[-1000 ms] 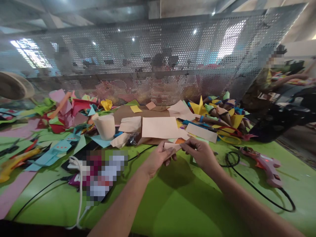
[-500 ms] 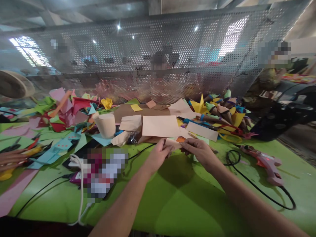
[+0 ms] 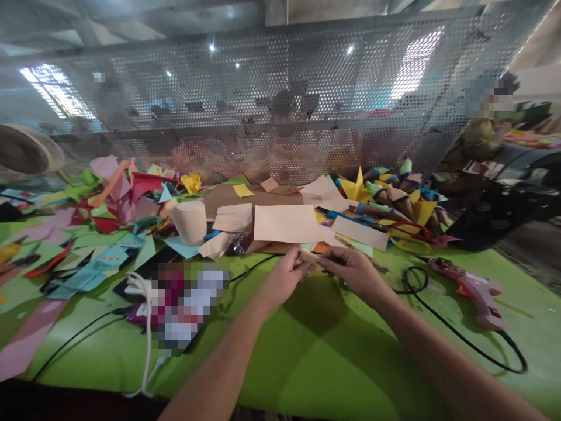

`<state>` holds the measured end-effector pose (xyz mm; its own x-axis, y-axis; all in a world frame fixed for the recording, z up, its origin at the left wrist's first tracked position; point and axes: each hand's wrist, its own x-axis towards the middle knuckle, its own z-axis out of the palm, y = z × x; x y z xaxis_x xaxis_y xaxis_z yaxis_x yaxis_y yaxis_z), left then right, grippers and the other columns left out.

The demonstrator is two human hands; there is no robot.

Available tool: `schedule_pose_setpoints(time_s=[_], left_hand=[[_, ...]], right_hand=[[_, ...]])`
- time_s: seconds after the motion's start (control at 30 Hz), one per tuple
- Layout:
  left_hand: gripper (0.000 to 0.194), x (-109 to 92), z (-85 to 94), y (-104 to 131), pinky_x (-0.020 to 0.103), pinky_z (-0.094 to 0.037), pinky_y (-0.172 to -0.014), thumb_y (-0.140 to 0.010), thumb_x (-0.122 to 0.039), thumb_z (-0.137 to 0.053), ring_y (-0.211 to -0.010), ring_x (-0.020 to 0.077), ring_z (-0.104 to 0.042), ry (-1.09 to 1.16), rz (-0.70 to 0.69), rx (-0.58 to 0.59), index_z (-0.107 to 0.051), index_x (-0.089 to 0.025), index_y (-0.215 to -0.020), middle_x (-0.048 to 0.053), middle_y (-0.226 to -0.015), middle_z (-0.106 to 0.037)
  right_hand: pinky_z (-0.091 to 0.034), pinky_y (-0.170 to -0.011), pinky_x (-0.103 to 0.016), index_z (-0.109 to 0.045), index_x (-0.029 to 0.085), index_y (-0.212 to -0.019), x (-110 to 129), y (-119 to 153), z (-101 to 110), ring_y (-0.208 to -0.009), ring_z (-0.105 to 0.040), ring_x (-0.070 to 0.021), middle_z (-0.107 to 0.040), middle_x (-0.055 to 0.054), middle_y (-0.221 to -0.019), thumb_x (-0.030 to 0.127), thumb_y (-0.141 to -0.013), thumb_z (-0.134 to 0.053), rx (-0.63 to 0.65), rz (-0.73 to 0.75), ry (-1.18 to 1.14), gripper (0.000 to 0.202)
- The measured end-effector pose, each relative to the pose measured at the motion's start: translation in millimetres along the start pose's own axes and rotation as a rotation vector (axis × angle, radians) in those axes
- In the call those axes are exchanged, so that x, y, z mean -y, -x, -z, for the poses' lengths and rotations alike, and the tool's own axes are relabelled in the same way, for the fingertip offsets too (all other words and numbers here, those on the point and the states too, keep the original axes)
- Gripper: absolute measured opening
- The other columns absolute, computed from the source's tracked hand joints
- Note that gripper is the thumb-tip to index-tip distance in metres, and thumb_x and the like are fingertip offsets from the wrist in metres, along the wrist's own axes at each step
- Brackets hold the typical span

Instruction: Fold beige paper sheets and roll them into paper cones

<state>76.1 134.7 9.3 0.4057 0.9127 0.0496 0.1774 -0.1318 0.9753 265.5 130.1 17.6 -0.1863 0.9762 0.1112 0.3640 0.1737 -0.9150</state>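
A small pale pink piece of paper (image 3: 310, 258) is pinched between my two hands above the green table. My left hand (image 3: 286, 275) grips its left end, thumb and fingers pressed together. On the right end, my right hand (image 3: 350, 268) has its fingers closed the same way. The paper looks narrow and partly folded or rolled, and the fingers hide much of it. Just beyond it lies a larger pale pink sheet (image 3: 287, 224). Another pale strip of paper (image 3: 360, 233) rests behind my right hand.
A pink glue gun (image 3: 480, 292) with a black cord lies at right. A paper cup (image 3: 191, 223) stands at left behind a power strip (image 3: 193, 310) with cables. Coloured paper scraps (image 3: 109, 199) heap at back left, paper cones (image 3: 394, 190) at back right. A perforated metal screen (image 3: 263, 134) stands behind.
The small paper between my hands now looks narrower, as my hands have drawn slightly closer together. At far left, another person's hand has moved back toward the edge of view.
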Motion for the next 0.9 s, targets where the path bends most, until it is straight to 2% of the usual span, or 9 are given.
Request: schedule_pose_setpoints(time_s=[0.1, 0.17, 0.27, 0.33, 0.43, 0.5, 0.63, 0.77, 0.9], left_hand=[[0.027, -0.9, 2.1, -0.4, 0.026, -0.033, -0.061, -0.09, -0.047, -0.053, -0.063, 0.0143, -0.044, -0.08, 0.038, 0.005, -0.052, -0.02, -0.086, -0.003, -0.067, -0.049], [0.029, 0.0, 3.6, -0.8, 0.027, -0.035, -0.065, -0.091, -0.048, -0.051, -0.067, 0.0164, -0.05, -0.126, 0.03, -0.003, -0.055, -0.019, -0.085, -0.001, -0.072, -0.056], [0.025, 1.9, 3.9, -0.3, 0.029, -0.039, -0.073, -0.091, -0.043, -0.051, -0.082, 0.0212, -0.058, -0.169, -0.037, -0.015, -0.061, -0.02, -0.087, 0.005, -0.088, -0.067], [0.022, 2.4, 2.7, 0.8, 0.029, -0.04, -0.074, -0.09, -0.041, -0.054, -0.084, 0.0236, -0.06, -0.196, -0.06, -0.028, -0.064, -0.022, -0.087, 0.005, -0.088, -0.069], [0.021, 1.4, 2.0, 1.8, 0.028, -0.039, -0.068, -0.088, -0.043, -0.058, -0.078, 0.0239, -0.059, -0.227, -0.067, -0.05, -0.063, -0.024, -0.081, 0.004, -0.078, -0.067], [0.025, 0.2, 3.8, 1.8, 0.027, -0.037, -0.064, -0.09, -0.044, -0.055, -0.072, 0.0211, -0.055, -0.243, -0.071, -0.053, -0.06, -0.023, -0.078, 0.002, -0.074, -0.063], [0.027, -2.7, 9.3, 1.7, 0.025, -0.031, -0.059, -0.094, -0.041, -0.049, -0.065, 0.016, -0.047, -0.276, -0.092, -0.044, -0.051, -0.022, -0.075, -0.002, -0.068, -0.052], [0.027, -4.9, 10.6, 2.6, 0.025, -0.027, -0.059, -0.092, -0.038, -0.053, -0.064, 0.0151, -0.045, -0.356, -0.128, -0.05, -0.048, -0.021, -0.071, -0.002, -0.068, -0.051], [0.031, -1.5, 10.2, 0.4, 0.024, -0.03, -0.055, -0.092, -0.045, -0.051, -0.056, 0.0132, -0.045, -0.166, -0.064, -0.042, -0.049, -0.021, -0.073, -0.004, -0.06, -0.05]], right_hand=[[-0.034, -0.055, -0.027, -0.064, 0.018, -0.071, -1.2, 0.0, 0.0, -0.058, -0.047, -0.013, -0.056, 0.001, -0.062, 0.049, -0.08, -0.063, -0.063, 0.008, 0.003, 0.032], [-0.035, -0.056, -0.027, -0.064, 0.019, -0.071, -1.0, 0.3, 0.3, -0.059, -0.048, -0.0136, -0.058, 0.0, -0.063, 0.048, -0.082, -0.062, -0.074, 0.033, 0.013, 0.032], [-0.039, -0.06, -0.028, -0.071, 0.02, -0.085, -0.1, 0.4, -0.5, -0.066, -0.052, -0.0156, -0.065, -0.002, -0.075, 0.048, -0.084, -0.063, -0.039, 0.096, 0.033, 0.029], [-0.04, -0.063, -0.028, -0.073, 0.021, -0.088, -0.1, 0.1, -1.5, -0.07, -0.054, -0.0167, -0.066, -0.003, -0.08, 0.047, -0.082, -0.067, -0.041, 0.133, 0.06, 0.027], [-0.04, -0.062, -0.028, -0.071, 0.02, -0.076, -0.7, -0.1, -2.4, -0.069, -0.053, -0.0168, -0.064, -0.002, -0.073, 0.045, -0.079, -0.07, -0.089, 0.106, 0.053, 0.025], [-0.038, -0.059, -0.028, -0.069, 0.02, -0.074, -0.5, 0.2, -2.6, -0.066, -0.052, -0.0158, -0.062, -0.001, -0.07, 0.047, -0.078, -0.07, -0.106, 0.047, -0.025, 0.027], [-0.036, -0.056, -0.027, -0.068, 0.019, -0.077, 1.8, 1.4, -3.2, -0.061, -0.049, -0.0136, -0.061, 0.0, -0.068, 0.05, -0.074, -0.072, -0.06, -0.027, -0.191, 0.031], [-0.035, -0.055, -0.026, -0.065, 0.019, -0.075, 1.9, 0.9, -3.9, -0.061, -0.048, -0.0127, -0.058, 0.002, -0.067, 0.051, -0.073, -0.074, -0.033, -0.025, -0.193, 0.033], [-0.03, -0.05, -0.025, -0.057, 0.019, -0.065, 2.3, 0.3, -4.5, -0.051, -0.042, -0.0096, -0.051, 0.005, -0.056, 0.054, -0.067, -0.077, -0.06, -0.082, -0.268, 0.041]])
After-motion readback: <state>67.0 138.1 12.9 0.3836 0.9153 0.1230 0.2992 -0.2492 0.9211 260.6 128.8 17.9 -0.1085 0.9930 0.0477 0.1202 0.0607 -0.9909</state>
